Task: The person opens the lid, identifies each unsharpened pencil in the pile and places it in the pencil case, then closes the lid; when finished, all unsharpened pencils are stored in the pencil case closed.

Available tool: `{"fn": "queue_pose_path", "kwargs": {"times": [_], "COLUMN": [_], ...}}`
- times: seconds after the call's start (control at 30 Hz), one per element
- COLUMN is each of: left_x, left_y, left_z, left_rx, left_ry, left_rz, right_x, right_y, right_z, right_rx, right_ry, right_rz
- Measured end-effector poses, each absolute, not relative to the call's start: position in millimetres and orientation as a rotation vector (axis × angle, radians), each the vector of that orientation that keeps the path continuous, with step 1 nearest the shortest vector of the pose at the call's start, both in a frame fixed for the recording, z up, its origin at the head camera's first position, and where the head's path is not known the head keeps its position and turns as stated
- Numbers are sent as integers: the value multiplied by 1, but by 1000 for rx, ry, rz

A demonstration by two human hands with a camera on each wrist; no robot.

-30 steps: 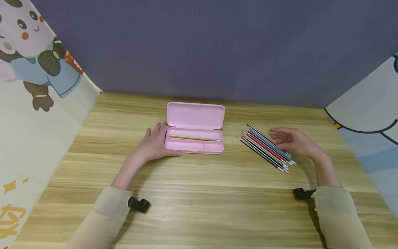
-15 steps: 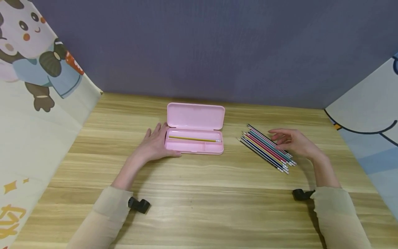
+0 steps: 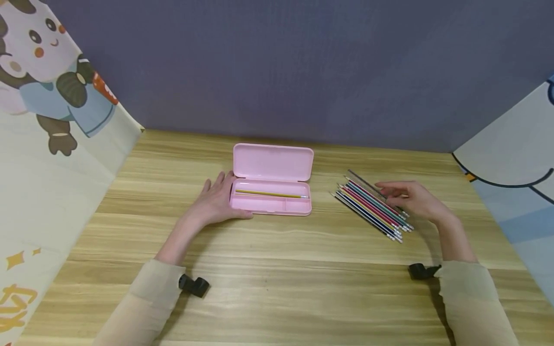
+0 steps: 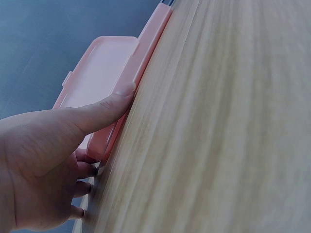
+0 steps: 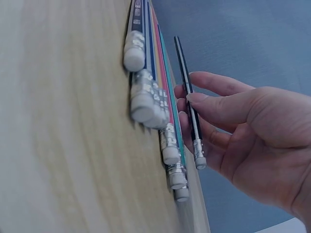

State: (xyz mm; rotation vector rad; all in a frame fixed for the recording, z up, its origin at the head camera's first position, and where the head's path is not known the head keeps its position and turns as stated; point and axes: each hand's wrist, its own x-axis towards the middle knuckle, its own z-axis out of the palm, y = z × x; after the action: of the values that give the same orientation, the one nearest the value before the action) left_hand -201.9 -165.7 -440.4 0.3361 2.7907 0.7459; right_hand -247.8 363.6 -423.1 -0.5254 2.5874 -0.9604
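Observation:
An opened pink pencil case point(image 3: 296, 205) lies on the table, its lid point(image 3: 273, 161) tilted back. One yellow pencil point(image 3: 270, 193) lies in its rear compartment. My left hand point(image 3: 214, 202) is spread at the case's left end; in the left wrist view its thumb point(image 4: 109, 109) rests along the front wall and the other fingers reach around the end. My right hand point(image 3: 413, 198) pinches a black pencil point(image 5: 190, 104) between thumb and fingers, eraser end toward the wrist. This pencil is raised slightly beside a pile of pencils point(image 3: 368, 206), points facing the case.
The wood-grain table point(image 3: 268, 278) extends toward me in front of the case. A dark blue-grey panel point(image 3: 285, 72) stands along its back edge. Printed cartoon cloths hang at the left point(image 3: 56, 81) and right point(image 3: 510, 139). A black camera point(image 3: 195, 286) sits at the left sleeve.
The fingers of my right hand have closed on the black pencil, which has moved up and away from the pile's far side. The left hand and the case stay in place.

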Motion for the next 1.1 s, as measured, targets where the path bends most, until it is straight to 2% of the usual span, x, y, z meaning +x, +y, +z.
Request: {"fn": "queue_pose_path", "kwargs": {"times": [0.47,0.8,1.1], "left_x": [-202,-203,-203], "left_y": [-165,-165,-166], "left_z": [-441,-440,-440], "left_rx": [332,337,336], "left_ry": [2786,2787,2782], "left_rz": [747,736,734], "right_x": [-244,-243,-249], "right_y": [362,354,314], "right_z": [-415,-413,-403], "right_rx": [-565,-486,-579], "right_ry": [2703,2767,2753], "right_rz": [-936,-1059,-1337]}}
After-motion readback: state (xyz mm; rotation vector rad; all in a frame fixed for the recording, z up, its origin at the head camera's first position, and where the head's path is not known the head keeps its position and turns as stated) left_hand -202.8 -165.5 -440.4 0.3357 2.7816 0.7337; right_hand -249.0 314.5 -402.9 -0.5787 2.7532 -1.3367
